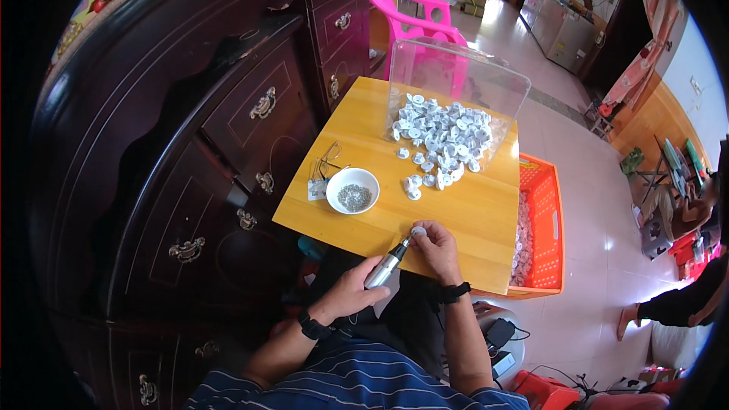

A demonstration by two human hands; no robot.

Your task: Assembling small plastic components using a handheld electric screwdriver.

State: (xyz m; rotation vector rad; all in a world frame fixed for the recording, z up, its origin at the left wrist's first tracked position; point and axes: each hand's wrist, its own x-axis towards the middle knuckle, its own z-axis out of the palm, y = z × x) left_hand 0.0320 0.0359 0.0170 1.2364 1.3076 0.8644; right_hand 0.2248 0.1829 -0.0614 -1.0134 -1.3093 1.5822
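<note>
My left hand [351, 294] is closed round a silver and black electric screwdriver [386, 266], which slants up and to the right. Its tip meets a small round white plastic piece [418, 231] near the front edge of the wooden table [474, 224]. My right hand [439, 252] pinches that piece between thumb and fingers. Whether a screw sits at the tip is too small to tell. Left of my hands stands a white bowl [332, 196] with small silver screws [354, 197] in it. Farther back, many similar white pieces [448, 133] lie heaped, spilling from a clear plastic bin [459, 61].
Eyeglasses [331, 158] lie behind the bowl. An orange crate [553, 228] holding many small pieces stands right of the table. A dark wooden cabinet [182, 182] closes off the left, and a pink plastic chair [425, 28] stands behind. At far right is another person [683, 296].
</note>
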